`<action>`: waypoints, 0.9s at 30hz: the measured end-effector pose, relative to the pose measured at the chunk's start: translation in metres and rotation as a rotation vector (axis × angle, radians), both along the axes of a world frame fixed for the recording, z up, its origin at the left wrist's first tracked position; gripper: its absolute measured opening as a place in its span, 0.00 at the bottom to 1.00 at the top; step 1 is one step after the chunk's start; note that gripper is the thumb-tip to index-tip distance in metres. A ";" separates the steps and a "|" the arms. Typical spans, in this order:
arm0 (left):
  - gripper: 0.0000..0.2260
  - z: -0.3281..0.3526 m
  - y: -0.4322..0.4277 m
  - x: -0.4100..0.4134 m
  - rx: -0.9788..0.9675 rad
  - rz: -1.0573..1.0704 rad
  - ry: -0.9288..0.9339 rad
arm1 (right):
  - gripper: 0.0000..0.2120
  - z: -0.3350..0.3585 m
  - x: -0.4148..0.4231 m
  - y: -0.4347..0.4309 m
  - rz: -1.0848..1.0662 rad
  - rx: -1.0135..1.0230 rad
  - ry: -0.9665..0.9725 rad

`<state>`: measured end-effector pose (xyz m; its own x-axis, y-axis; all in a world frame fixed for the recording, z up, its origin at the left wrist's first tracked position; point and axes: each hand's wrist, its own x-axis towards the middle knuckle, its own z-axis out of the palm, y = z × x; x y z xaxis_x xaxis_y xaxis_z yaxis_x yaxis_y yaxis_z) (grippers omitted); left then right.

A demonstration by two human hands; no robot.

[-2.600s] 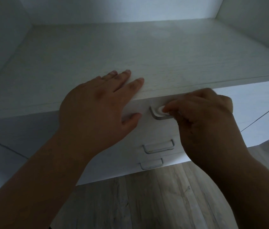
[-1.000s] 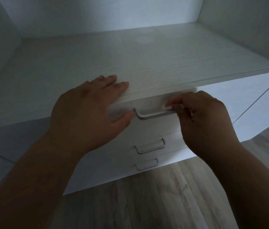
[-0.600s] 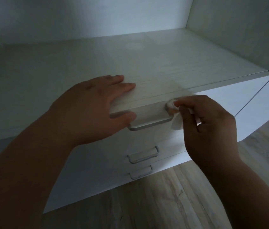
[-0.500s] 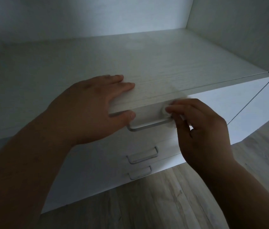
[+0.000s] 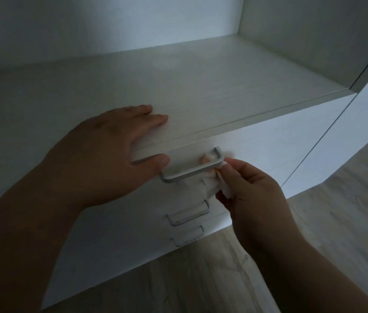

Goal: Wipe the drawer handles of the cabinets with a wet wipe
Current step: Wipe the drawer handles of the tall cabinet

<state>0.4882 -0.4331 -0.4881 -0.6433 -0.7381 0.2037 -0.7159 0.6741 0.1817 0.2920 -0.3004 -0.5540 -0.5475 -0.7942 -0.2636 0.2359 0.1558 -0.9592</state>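
- Head view: a person's left hand (image 5: 101,154) lies flat on the white cabinet top (image 5: 201,86), fingers straight, thumb hooked over the front edge just beside the top drawer handle (image 5: 189,173).
- The right hand (image 5: 253,193) pinches a crumpled wet wipe (image 5: 203,186) against that handle's right end (one fingertip shows behind the bar).
- Two lower handles, middle handle (image 5: 188,213) and bottom handle (image 5: 187,237), sit untouched below, above a wood-grain floor (image 5: 201,279).
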 end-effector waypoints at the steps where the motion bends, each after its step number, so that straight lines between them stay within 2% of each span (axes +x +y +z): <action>1: 0.39 0.000 0.000 0.000 -0.001 -0.002 -0.003 | 0.12 0.000 0.001 -0.002 0.002 -0.025 -0.130; 4: 0.39 0.000 0.000 0.000 -0.008 -0.003 -0.008 | 0.10 0.001 0.002 -0.008 0.011 -0.136 -0.479; 6: 0.38 0.000 -0.001 0.001 -0.004 0.002 0.000 | 0.10 0.004 0.000 -0.010 0.044 -0.178 -0.635; 11: 0.38 0.000 -0.001 0.001 -0.009 0.001 0.008 | 0.14 0.008 -0.004 -0.011 0.154 -0.247 -0.773; 16: 0.37 -0.001 -0.003 0.001 -0.012 0.006 0.022 | 0.12 0.001 0.006 -0.013 0.049 -0.284 -0.733; 19: 0.38 -0.001 -0.002 0.001 -0.023 0.007 0.023 | 0.09 -0.004 0.014 -0.011 -0.025 -0.215 -0.540; 22: 0.38 -0.001 -0.001 0.001 -0.022 0.010 0.023 | 0.16 -0.006 0.014 -0.012 -0.046 -0.175 -0.354; 27: 0.37 -0.001 -0.002 0.002 -0.026 0.003 0.030 | 0.17 -0.005 0.012 -0.012 -0.056 -0.196 -0.356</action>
